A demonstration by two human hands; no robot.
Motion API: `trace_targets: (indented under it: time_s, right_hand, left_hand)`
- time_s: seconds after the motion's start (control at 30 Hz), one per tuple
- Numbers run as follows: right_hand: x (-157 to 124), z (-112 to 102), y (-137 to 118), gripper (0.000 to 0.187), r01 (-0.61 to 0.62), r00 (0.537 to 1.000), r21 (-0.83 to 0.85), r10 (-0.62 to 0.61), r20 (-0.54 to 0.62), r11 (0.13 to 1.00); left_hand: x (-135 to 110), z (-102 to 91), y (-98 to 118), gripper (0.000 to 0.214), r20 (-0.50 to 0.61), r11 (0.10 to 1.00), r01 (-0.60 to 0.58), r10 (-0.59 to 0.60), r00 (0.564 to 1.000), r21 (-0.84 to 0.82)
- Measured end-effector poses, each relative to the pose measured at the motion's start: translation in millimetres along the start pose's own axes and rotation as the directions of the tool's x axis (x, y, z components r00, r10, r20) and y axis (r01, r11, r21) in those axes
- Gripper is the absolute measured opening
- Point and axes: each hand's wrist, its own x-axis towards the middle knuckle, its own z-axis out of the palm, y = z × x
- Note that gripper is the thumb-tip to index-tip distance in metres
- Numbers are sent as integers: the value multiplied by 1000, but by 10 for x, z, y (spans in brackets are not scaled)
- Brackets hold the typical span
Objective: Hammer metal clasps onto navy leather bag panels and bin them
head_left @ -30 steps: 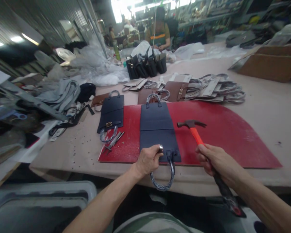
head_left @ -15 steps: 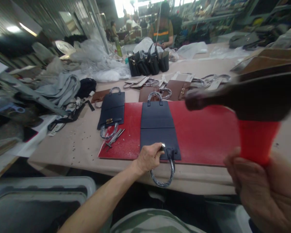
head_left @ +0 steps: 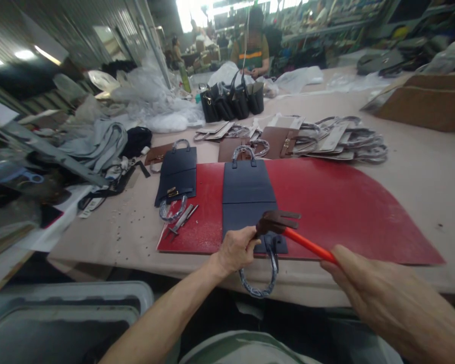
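Observation:
My left hand (head_left: 237, 248) is closed around a short metal punch, held over the lower part of a dark navy bag panel (head_left: 248, 184). Only the punch's shiny top showed earlier; now the hammer head covers it. In my right hand (head_left: 358, 273) is the red handle of a claw hammer (head_left: 307, 242), its dark head at the top of my left fist. The panel lies on a red board (head_left: 333, 202). One wrapped handle (head_left: 258, 293) of the panel hangs past the table's front edge; another stands at its far end.
A second navy panel (head_left: 178, 172) with a gold clasp lies left, near metal tools (head_left: 182, 221). Behind are brown panels (head_left: 278, 141), wrapped handles (head_left: 364, 144), black bags (head_left: 231, 101) and a cardboard box (head_left: 424, 103). A person (head_left: 252, 48) is across the table. A grey bin (head_left: 140, 293) stands front left.
The hammer has swung down and left, from raised close to the camera to the top of my left fist. My left hand stays on the same spot of the panel.

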Motion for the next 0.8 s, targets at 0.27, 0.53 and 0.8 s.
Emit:
trace_targets:
  time_s: [0.27, 0.53, 0.8]
  right_hand:
    - [252, 553, 679, 40, -437, 896, 361, 361, 260, 824]
    - [470, 1138, 414, 47, 34, 991, -21, -36, -125, 999]
    - [441, 1517, -10, 60, 118, 991, 86, -123, 50, 989]
  left_hand:
    - [30, -23, 12, 12, 17, 999, 24, -24, 1000, -26]
    - [3, -37, -6, 9, 10, 997, 41, -41, 999, -59]
    - [102, -209, -10, 16, -180, 722, 335, -534, 826, -605]
